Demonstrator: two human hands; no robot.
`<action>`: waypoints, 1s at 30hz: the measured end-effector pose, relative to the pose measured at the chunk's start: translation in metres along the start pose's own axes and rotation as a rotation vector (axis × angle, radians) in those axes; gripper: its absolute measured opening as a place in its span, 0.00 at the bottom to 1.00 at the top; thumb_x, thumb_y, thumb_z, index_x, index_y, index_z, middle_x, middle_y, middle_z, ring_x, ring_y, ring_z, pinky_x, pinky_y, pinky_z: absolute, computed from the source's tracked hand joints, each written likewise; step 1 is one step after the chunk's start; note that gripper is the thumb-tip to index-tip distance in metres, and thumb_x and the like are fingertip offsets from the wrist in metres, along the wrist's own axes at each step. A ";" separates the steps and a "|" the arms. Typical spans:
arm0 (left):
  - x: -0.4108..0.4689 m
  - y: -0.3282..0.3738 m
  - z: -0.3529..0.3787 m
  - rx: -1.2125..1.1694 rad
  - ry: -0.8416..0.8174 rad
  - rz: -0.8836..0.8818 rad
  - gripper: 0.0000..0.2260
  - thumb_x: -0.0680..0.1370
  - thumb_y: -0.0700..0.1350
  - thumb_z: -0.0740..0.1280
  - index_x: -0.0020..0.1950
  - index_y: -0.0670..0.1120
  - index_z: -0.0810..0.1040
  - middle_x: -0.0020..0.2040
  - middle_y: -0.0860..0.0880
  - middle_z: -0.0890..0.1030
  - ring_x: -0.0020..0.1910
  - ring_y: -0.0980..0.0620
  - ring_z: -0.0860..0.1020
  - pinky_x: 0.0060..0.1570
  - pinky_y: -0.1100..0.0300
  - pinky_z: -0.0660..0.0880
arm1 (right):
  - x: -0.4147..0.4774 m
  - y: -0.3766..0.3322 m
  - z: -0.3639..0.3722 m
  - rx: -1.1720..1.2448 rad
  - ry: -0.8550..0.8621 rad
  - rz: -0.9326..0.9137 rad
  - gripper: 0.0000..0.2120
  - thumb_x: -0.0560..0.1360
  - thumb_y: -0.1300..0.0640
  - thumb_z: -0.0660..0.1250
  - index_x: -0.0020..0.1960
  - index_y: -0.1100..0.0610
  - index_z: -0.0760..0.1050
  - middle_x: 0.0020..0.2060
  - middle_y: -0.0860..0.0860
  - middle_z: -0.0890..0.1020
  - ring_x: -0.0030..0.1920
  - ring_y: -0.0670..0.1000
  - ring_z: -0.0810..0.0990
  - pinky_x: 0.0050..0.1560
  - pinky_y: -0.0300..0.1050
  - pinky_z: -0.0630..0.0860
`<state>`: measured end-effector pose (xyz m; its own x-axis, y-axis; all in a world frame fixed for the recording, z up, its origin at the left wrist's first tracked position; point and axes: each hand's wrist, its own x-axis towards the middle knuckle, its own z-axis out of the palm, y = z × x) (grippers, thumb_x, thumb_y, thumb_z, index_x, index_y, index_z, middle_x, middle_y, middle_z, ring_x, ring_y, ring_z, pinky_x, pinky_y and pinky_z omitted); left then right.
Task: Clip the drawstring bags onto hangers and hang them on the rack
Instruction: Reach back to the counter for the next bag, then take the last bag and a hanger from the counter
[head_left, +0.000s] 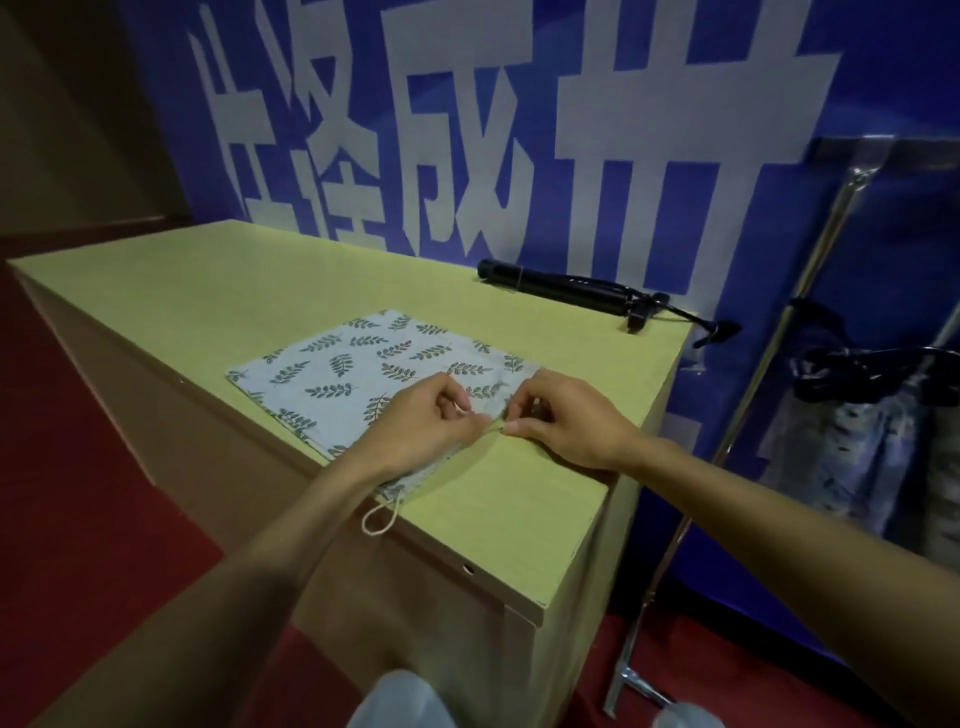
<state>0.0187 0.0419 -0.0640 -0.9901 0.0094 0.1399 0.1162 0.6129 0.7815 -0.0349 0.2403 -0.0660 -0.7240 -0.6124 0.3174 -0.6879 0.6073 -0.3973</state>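
Observation:
A white drawstring bag (358, 374) printed with green leaf sprigs lies flat on the yellow-green table (208, 296). My left hand (426, 421) and my right hand (566, 421) meet at the bag's near right edge, both pinching its beige drawstring (493, 426) between thumb and finger. A loop of the same cord (376, 519) hangs over the table's front edge. A black clip hanger (571, 288) lies at the table's back right. The metal rack (810, 270) stands to the right, with a leaf-print bag (857, 457) hanging from a black hanger (872, 369).
A blue banner with large white characters (467, 130) covers the wall behind the table. Red carpet (78, 519) lies to the left and below. The rack's foot (628, 680) rests on the floor by the table's right corner.

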 end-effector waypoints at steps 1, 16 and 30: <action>0.000 -0.001 0.000 0.014 -0.008 0.010 0.09 0.73 0.48 0.73 0.47 0.46 0.77 0.36 0.52 0.75 0.32 0.56 0.71 0.36 0.61 0.70 | 0.000 0.001 0.002 -0.004 0.009 0.014 0.08 0.74 0.49 0.70 0.49 0.52 0.77 0.46 0.48 0.78 0.46 0.45 0.73 0.47 0.45 0.74; 0.005 0.036 -0.018 0.011 0.119 0.038 0.10 0.84 0.45 0.53 0.44 0.50 0.68 0.38 0.52 0.71 0.36 0.54 0.68 0.36 0.59 0.65 | 0.012 -0.037 -0.027 0.086 0.058 -0.036 0.07 0.78 0.54 0.65 0.50 0.57 0.75 0.46 0.52 0.81 0.45 0.50 0.78 0.45 0.42 0.75; 0.016 0.108 -0.056 -0.097 0.375 0.085 0.15 0.85 0.49 0.50 0.46 0.43 0.70 0.38 0.50 0.70 0.37 0.53 0.67 0.36 0.58 0.66 | 0.011 -0.049 -0.124 -0.386 -0.153 -0.130 0.10 0.79 0.55 0.65 0.58 0.57 0.74 0.38 0.42 0.75 0.38 0.43 0.75 0.40 0.38 0.72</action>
<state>0.0201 0.0640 0.0568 -0.8815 -0.2427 0.4051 0.2216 0.5449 0.8087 -0.0160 0.2667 0.0638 -0.6346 -0.7463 0.2006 -0.7621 0.6475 -0.0021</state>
